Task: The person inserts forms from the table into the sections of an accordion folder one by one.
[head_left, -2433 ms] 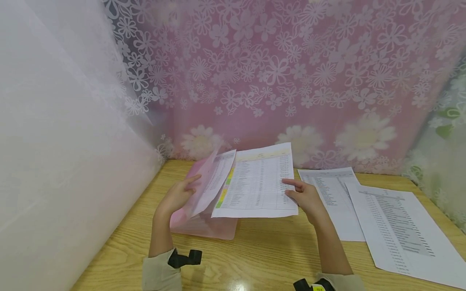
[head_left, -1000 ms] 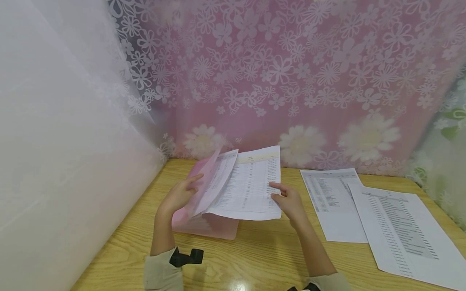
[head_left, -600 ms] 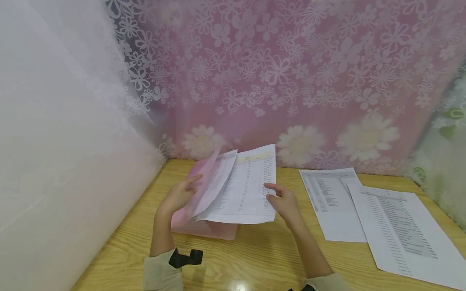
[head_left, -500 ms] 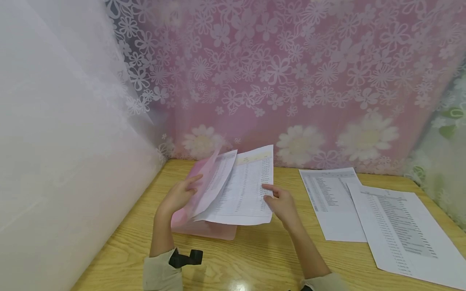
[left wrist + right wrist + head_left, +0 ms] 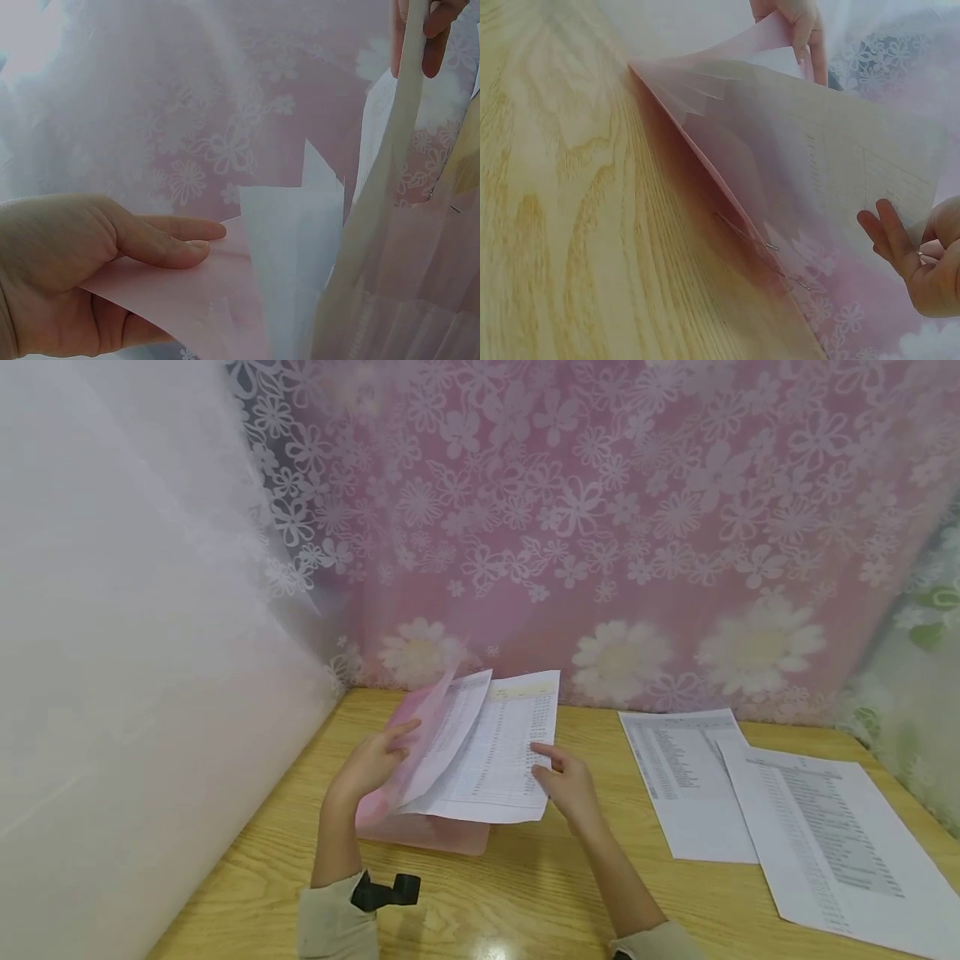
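Observation:
A translucent pink expanding folder (image 5: 457, 837) with pleated pockets stands partly spread on the table. My left hand (image 5: 369, 765) pinches its front flap, thumb on one side and fingers on the other, as the left wrist view shows with the pink plastic (image 5: 217, 292). Inside the folder leans a printed sheet (image 5: 459, 727). To the right of it, a second printed sheet (image 5: 506, 752) with a yellow header band sits with its left part behind the first. My right hand (image 5: 572, 783) pinches this sheet's right edge. Its lower left corner is hidden by the first sheet.
Two printed sheets lie overlapping on the wooden table (image 5: 465, 902) at the right, the back sheet (image 5: 701, 818) partly under the front sheet (image 5: 847, 843). A white sheet wall (image 5: 150, 652) rises at the left; a pink flowered curtain (image 5: 525, 527) hangs behind.
My right hand has moved left and slightly down with the printed sheet, sliding it farther behind the leaning sheet; its coloured left edge is now covered. My left hand has stayed on the flap.

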`<state>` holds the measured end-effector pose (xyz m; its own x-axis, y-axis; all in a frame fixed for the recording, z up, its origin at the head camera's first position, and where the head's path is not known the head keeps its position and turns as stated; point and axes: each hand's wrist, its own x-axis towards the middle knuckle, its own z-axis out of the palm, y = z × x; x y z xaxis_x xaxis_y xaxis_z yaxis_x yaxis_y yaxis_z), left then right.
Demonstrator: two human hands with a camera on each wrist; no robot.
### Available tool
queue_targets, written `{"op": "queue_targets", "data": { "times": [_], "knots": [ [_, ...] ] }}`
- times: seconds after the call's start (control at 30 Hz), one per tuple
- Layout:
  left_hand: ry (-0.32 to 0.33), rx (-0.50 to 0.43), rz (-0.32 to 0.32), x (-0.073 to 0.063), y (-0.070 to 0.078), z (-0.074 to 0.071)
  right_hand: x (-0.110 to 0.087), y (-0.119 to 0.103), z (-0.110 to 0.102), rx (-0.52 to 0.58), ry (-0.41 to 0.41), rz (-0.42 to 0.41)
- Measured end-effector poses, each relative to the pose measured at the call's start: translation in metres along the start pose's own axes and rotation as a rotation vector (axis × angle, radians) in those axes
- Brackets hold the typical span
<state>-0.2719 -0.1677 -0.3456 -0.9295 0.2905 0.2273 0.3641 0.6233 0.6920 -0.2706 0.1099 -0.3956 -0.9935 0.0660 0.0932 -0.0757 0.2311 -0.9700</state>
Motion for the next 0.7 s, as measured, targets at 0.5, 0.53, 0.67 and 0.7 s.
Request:
{"op": "queue_targets", "data": {
  "times": [0.5,0.53,0.67,0.7],
  "knots": [
    [0.012,0.017,0.01,0.0,0.001,0.0,0.015,-0.009,0.025,-0.039,-0.036,-0.075],
    [0.012,0.016,0.006,-0.001,0.001,0.0,0.015,-0.009,0.027,-0.04,-0.038,-0.074],
    [0.011,0.02,0.005,-0.001,0.0,-0.001,0.015,-0.008,0.033,-0.03,-0.048,-0.071],
    [0.013,0.023,0.005,-0.001,0.0,-0.001,0.015,-0.008,0.035,-0.016,-0.053,-0.069]
  ]
}}
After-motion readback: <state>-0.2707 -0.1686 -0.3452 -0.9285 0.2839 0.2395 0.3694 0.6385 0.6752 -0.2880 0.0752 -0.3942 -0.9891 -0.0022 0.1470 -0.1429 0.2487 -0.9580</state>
